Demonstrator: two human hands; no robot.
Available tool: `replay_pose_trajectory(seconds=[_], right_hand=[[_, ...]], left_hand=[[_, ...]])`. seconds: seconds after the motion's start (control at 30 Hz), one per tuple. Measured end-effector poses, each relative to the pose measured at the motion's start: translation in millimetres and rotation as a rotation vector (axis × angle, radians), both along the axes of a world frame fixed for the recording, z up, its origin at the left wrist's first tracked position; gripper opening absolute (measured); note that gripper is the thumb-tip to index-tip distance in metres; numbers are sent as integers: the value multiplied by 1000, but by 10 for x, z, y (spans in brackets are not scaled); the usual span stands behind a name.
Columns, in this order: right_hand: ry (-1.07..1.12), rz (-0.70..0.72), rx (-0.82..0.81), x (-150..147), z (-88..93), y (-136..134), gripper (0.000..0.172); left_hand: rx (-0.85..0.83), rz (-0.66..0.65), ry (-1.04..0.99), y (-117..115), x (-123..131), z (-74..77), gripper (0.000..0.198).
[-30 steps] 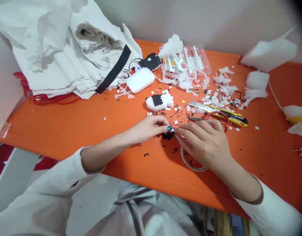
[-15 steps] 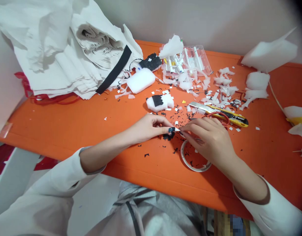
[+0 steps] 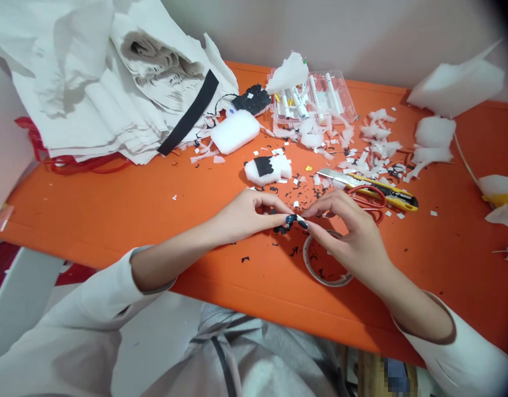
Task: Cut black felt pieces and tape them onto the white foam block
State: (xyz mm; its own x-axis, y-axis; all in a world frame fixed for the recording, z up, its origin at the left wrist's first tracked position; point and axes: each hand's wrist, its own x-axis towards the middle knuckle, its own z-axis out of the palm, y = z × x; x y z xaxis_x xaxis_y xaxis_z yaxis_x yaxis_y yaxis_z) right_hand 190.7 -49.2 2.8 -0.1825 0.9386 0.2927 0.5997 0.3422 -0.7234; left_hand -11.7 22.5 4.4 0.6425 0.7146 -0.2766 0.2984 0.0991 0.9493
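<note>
My left hand (image 3: 248, 212) and my right hand (image 3: 347, 231) meet fingertip to fingertip over the orange table (image 3: 113, 204). Both pinch a tiny white piece (image 3: 298, 219), too small to name, just above a small black scrap (image 3: 281, 228). A ring of clear tape (image 3: 324, 264) lies on the table under my right hand. A white foam figure with a black patch (image 3: 267, 168) rests just beyond my left hand.
A heap of white paper with a black strip (image 3: 113, 82) fills the back left. Red-handled scissors (image 3: 367, 196) and a yellow utility knife (image 3: 369, 187) lie right of centre. A clear marker case (image 3: 312, 99), white foam scraps (image 3: 378, 146) and a foam block (image 3: 235, 132) stand behind.
My right hand has lifted and arched its fingers, uncovering more of the tape ring. The pinch between both hands stays at the same spot. The camera has tipped slightly.
</note>
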Motion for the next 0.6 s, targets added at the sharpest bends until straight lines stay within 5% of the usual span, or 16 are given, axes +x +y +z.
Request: replay_pose_trajectory(seconds=[0.6], right_hand=[[489,24,-560,-34,4,2,11]], left_hand=[[234,-104,-18,-39,-24,-11,16]])
